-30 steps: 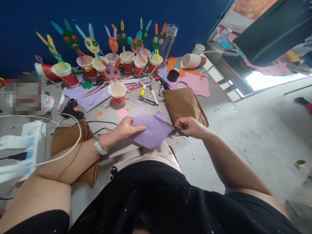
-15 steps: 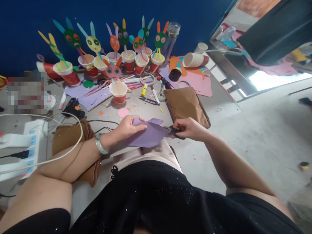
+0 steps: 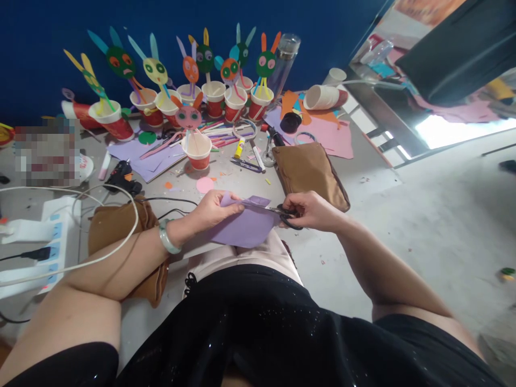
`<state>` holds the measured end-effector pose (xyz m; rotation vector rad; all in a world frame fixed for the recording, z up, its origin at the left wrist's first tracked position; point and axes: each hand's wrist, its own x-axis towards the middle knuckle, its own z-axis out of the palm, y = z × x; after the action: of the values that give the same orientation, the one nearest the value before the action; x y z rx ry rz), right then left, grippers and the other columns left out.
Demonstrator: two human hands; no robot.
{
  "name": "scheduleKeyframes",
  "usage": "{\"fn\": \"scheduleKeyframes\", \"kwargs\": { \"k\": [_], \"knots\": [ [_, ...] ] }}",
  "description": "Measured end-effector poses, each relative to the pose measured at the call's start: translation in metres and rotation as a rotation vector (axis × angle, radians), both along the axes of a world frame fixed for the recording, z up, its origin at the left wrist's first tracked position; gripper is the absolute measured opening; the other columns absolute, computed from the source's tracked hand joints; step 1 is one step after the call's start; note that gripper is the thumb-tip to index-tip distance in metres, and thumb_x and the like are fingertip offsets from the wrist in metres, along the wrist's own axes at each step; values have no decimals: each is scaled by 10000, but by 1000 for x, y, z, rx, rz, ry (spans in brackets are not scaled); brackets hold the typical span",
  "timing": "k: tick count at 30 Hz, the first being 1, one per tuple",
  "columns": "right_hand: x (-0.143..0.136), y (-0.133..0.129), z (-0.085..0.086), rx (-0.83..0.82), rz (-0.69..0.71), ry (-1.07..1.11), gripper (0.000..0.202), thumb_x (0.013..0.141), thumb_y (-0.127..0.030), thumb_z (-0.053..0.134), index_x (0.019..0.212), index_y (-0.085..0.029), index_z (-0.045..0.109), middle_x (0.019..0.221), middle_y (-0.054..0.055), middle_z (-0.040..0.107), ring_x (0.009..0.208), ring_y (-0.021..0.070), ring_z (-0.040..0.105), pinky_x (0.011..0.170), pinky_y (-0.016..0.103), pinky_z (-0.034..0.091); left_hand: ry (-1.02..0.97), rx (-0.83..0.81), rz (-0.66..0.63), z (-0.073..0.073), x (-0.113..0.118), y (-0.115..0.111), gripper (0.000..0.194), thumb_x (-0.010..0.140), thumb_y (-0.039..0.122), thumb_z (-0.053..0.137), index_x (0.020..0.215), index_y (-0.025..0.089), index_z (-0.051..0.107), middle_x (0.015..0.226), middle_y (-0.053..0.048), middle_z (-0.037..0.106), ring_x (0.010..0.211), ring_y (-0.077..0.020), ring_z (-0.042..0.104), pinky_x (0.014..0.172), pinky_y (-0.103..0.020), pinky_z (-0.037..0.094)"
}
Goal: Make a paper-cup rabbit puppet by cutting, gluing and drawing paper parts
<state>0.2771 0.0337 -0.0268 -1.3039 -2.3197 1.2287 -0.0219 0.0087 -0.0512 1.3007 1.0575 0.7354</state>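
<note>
Above my lap, my left hand [image 3: 213,211] pinches a sheet of purple paper [image 3: 245,228] near its upper left, thumb on top. My right hand [image 3: 312,210] grips the black handles of a pair of scissors [image 3: 281,212]. Their blades lie across the upper part of the sheet and point left toward my left thumb; a strip of paper shows above the blades. Just beyond the paper, a pink paper circle [image 3: 205,185] rests on the table among small scraps. A paper cup [image 3: 197,153] with a pink rabbit-faced figure stands behind it.
Several cups with paper animal figures line the blue wall, beside a clear bottle [image 3: 283,62]. A brown pouch [image 3: 308,174] lies beyond my right hand. At left are a glue gun [image 3: 123,177], a power strip [image 3: 60,236] with looping cables, and brown cloth [image 3: 116,223].
The scissors have moved slightly left along the paper, with their handles spread wider now. My left hand keeps its hold on the sheet. The whole view has shifted a little.
</note>
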Motion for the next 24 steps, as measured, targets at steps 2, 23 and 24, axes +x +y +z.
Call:
{"fn": "scheduleKeyframes", "kwargs": {
  "k": [2, 23, 24],
  "knots": [
    [-2, 1, 0, 1, 3, -5, 378, 742, -514, 828, 728, -198, 621, 587, -38, 593, 522, 87, 443, 497, 247, 326, -13, -9, 7, -2, 0, 0, 385, 764, 497, 809, 891, 138, 757, 779, -46, 731, 657, -140, 633, 585, -238, 464],
    [-8, 7, -11, 125, 11, -68, 250, 758, -395, 726, 679, -206, 582, 568, -48, 542, 539, 92, 400, 547, 246, 301, 75, 572, 78, -13, -1, 3, 123, 828, 147, 667, 935, 202, 696, 1163, -91, 700, 1156, -228, 656, 1032, -430, 524],
    [-8, 6, -11, 146, 15, -80, 246, 758, -386, 723, 676, -208, 574, 569, -49, 537, 541, 93, 397, 552, 248, 300, 109, 595, 45, -12, -2, 3, 153, 827, 124, 654, 930, 204, 734, 1178, -94, 710, 1150, -227, 664, 1034, -430, 528]
  ]
}}
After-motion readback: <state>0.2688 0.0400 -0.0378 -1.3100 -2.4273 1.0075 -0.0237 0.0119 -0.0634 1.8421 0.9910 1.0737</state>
